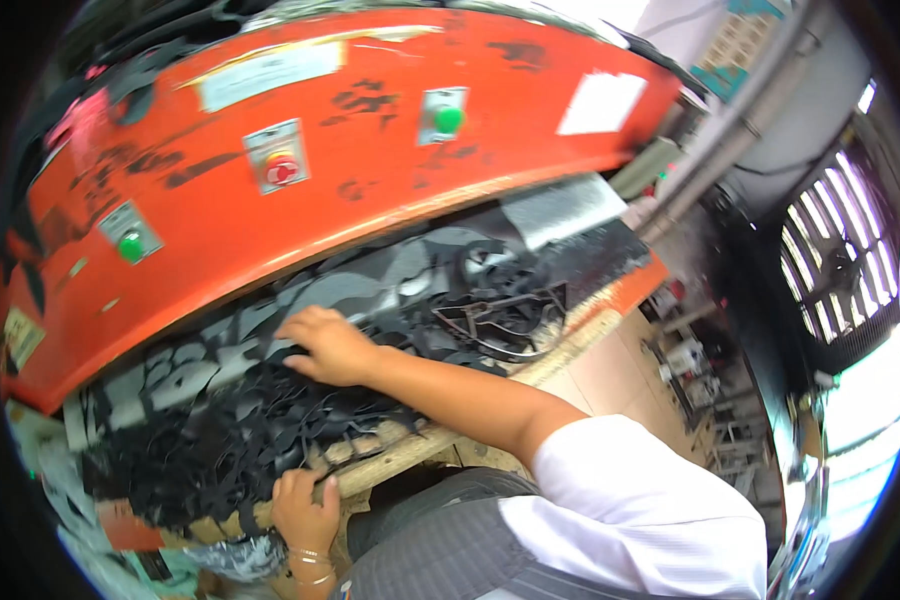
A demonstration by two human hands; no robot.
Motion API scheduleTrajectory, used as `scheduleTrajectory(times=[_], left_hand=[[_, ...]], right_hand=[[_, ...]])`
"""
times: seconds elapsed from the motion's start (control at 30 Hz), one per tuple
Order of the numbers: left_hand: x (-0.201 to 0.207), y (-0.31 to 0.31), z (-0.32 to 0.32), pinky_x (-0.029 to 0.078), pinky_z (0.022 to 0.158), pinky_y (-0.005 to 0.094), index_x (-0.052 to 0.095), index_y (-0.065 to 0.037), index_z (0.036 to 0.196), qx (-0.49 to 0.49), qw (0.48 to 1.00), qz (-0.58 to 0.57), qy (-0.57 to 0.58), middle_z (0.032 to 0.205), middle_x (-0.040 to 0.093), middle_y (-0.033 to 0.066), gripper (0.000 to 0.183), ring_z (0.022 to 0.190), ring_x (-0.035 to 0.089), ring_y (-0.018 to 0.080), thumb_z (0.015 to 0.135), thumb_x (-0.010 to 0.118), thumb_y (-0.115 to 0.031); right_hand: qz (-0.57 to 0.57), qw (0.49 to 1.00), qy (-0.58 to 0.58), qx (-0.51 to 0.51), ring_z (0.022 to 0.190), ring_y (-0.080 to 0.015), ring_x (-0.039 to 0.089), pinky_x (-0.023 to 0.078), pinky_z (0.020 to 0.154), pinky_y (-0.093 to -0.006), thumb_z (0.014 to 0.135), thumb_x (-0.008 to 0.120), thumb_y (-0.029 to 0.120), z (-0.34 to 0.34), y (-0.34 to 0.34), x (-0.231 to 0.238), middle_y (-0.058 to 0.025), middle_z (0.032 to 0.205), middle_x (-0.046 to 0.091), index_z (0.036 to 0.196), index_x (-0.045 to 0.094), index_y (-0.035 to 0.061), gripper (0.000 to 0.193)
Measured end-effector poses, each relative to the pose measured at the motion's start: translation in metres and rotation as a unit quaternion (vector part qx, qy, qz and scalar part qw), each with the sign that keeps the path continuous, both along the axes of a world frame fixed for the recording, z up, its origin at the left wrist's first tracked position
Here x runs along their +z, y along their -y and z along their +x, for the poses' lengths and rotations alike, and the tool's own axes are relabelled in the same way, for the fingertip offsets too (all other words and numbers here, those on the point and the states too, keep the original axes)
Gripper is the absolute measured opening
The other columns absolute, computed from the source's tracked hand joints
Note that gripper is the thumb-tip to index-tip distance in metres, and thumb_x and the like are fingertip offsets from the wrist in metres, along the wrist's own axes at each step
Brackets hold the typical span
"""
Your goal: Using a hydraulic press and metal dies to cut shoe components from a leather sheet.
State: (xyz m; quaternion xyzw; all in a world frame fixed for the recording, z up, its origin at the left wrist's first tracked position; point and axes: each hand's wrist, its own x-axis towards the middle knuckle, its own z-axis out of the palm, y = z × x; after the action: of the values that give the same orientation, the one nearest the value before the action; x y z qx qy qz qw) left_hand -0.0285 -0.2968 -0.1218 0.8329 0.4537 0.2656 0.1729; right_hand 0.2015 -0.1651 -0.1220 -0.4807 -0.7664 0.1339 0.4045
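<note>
My right hand (330, 345) reaches over a heap of black cut-out scraps (240, 440), fingers spread forward and thumb apart, with nothing visible in it. Beyond it lies a dark sheet (345, 287) with shapes cut out. At the near wooden edge (390, 463) of the work bed rests my left hand (305, 512), its fingers apart and no object showing in it; thin bracelets circle that wrist. To the right of my right hand, a curved metal cutting die (518, 356) sits on the scraps.
A large orange machine beam (370, 170) spans the far side, low over the bed. It carries a red button (282, 170) and green buttons (448, 119). A pale plate (562, 212) lies at the bed's far right. Plastic bags (65, 500) hang at the left.
</note>
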Motion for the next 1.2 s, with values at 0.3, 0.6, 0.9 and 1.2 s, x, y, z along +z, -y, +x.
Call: scheduleTrajectory(times=[0.3,0.6,0.9,1.2], left_hand=[[0.061,-0.034,0.023,0.051,0.079,0.0391,0.072,-0.006,0.100,-0.029,0.978,-0.173,-0.109,0.098,0.068,0.0145,0.031,0.089,0.065,0.0313,0.086,0.068,-0.034],[0.071,-0.151,0.091,0.047,0.083,0.0418,0.067,-0.002,0.098,-0.156,0.979,-0.115,-0.056,0.101,0.063,0.0147,0.038,0.093,0.058,0.0346,0.069,0.079,-0.023],[0.014,-0.127,0.075,0.044,0.093,0.0405,0.061,0.000,0.113,-0.086,0.991,-0.104,0.022,0.113,0.059,0.0173,0.040,0.101,0.058,0.0339,0.079,0.072,-0.020],[0.009,-0.082,0.043,0.044,0.095,0.0383,0.062,0.003,0.113,0.012,0.985,-0.147,0.088,0.115,0.060,0.0188,0.037,0.107,0.058,0.0329,0.082,0.069,-0.014]], right_hand=[[-0.011,0.989,0.119,-0.086,0.122,-0.0266,0.046,0.040,0.096,-0.0412,0.073,0.076,0.024,0.060,-0.080,0.012,-0.0100,0.127,0.053,0.126,0.056,0.0067,0.059],[-0.022,0.986,0.158,-0.055,0.112,-0.0277,0.047,0.048,0.088,-0.0376,0.071,0.075,0.020,0.073,-0.156,-0.002,-0.0084,0.115,0.052,0.119,0.058,0.0076,0.053],[-0.034,0.997,-0.017,-0.067,0.105,-0.0364,0.053,0.046,0.091,-0.0410,0.072,0.069,0.015,0.096,-0.132,0.016,-0.0168,0.104,0.058,0.102,0.058,0.0049,0.033],[-0.137,0.982,0.024,-0.130,0.105,-0.0370,0.060,0.048,0.092,-0.0409,0.076,0.076,0.017,0.218,-0.007,0.037,-0.0184,0.111,0.063,0.117,0.060,0.0040,0.045]])
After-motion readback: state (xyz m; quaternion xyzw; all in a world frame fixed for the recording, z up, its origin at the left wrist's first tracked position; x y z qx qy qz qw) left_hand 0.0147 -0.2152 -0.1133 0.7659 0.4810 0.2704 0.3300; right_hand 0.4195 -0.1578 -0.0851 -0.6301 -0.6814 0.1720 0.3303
